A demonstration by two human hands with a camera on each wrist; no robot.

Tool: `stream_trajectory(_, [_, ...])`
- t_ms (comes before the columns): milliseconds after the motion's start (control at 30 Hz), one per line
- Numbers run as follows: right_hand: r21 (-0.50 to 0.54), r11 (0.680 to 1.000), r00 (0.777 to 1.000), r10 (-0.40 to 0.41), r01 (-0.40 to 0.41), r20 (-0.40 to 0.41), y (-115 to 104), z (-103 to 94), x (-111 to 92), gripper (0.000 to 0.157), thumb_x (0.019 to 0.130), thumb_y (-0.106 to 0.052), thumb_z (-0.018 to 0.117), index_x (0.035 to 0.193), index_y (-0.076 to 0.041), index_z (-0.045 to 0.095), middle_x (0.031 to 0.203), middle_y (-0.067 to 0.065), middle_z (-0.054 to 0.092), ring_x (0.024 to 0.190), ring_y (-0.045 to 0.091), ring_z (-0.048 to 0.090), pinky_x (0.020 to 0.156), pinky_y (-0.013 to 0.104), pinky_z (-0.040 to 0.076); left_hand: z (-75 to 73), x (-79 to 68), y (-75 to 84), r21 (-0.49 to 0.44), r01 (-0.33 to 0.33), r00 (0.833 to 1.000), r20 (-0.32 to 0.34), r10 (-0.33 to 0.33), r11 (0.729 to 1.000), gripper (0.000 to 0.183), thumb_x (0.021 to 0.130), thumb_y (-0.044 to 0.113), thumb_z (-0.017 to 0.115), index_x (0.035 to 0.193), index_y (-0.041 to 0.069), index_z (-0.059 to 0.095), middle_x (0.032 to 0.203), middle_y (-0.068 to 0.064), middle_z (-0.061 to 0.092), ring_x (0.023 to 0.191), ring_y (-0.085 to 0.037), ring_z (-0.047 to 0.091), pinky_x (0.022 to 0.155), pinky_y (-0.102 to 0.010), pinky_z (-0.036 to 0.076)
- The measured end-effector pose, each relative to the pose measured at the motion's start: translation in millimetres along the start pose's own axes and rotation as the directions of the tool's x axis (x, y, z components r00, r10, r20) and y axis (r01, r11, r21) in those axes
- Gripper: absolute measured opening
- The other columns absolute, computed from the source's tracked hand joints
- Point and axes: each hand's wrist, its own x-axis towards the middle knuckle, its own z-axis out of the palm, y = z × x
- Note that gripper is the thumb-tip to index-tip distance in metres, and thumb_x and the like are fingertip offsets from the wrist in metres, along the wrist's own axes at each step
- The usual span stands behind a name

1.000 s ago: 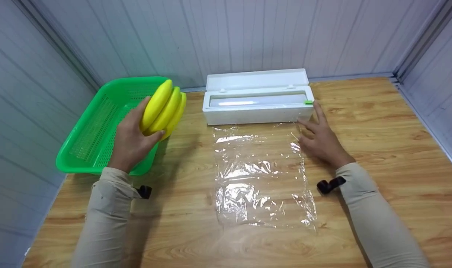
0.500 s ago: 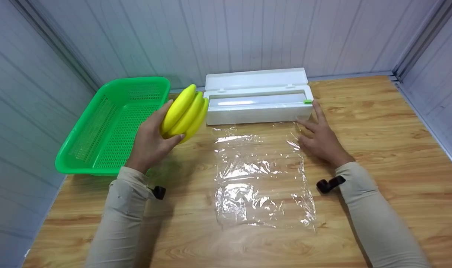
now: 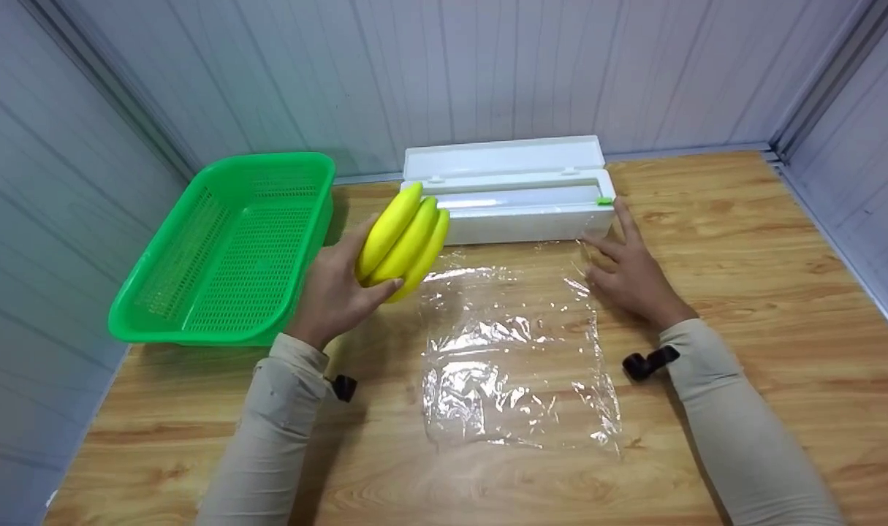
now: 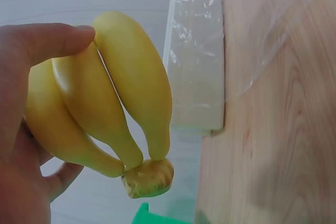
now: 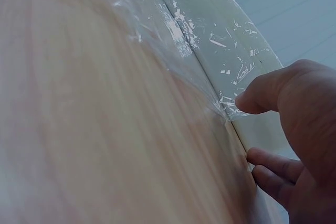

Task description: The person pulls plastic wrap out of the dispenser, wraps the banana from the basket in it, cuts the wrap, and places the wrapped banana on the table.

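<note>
A bunch of yellow bananas (image 3: 405, 248) is held in my left hand (image 3: 339, 291), raised over the table between the basket and the film. In the left wrist view the thumb lies across the bananas (image 4: 131, 66), and their brown joined stem end points down. Clear cling film (image 3: 502, 351) stretches over the wood from the front of a white cling film box (image 3: 524, 228), whose lid stands up. My right hand (image 3: 634, 281) rests at the box's right front corner. In the right wrist view its thumb touches the film on the box front, with other fingertips near the bottom edge.
A green plastic basket (image 3: 140, 337) with perforated sides stands at the left of the wooden table (image 3: 765, 307). A small green slider (image 3: 604, 201) sits at the right end of the box's cutting edge. Panelled walls (image 3: 487, 73) close in the back and sides.
My left hand has carried the bananas right, away from the basket and toward the film, and slightly nearer to me. The right hand, box and film stay as they were.
</note>
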Motion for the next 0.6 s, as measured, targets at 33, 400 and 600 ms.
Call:
stream_trajectory(33, [-0.002,1.0,1.0,0.003,-0.003,0.002,0.0,0.0,0.1,0.058,0.087,-0.013,0.075,0.141,-0.008,0.057,0.167,-0.008,-0.01,0.145,0.05,0.018,0.104,0.067,0.035,1.8,0.4,1.2,-0.002,-0.003,1.0,0.005,0.003,1.0,0.085,0.077,0.022,0.087,0.15,0.013,0.044,0.115,-0.008,0.065,0.095,-0.023,0.057,0.086,-0.042,0.049])
stream_trajectory(400, [0.015,1.0,1.0,-0.018,0.018,-0.007,-0.3,-3.9,0.0,0.057,0.087,-0.01,0.074,0.141,-0.004,0.056,0.168,-0.004,-0.008,0.146,0.048,0.018,0.107,0.065,0.033,27.0,7.2,19.2,-0.036,-0.046,0.997,0.052,0.048,0.998,0.079,0.075,0.02,0.088,0.144,0.012,0.049,0.107,-0.006,0.067,0.087,-0.02,0.06,0.078,-0.037,0.05])
stream_trajectory(600, [0.02,1.0,1.0,-0.025,0.025,-0.012,-2.5,-5.5,-1.4,0.058,0.087,-0.007,0.074,0.141,0.0,0.055,0.168,-0.004,-0.007,0.145,0.048,0.022,0.107,0.062,0.035,39.1,12.7,31.6,-0.043,-0.057,0.994,0.092,0.061,0.997,0.079,0.077,0.018,0.087,0.146,0.011,0.049,0.112,-0.006,0.067,0.092,-0.019,0.06,0.081,-0.036,0.05])
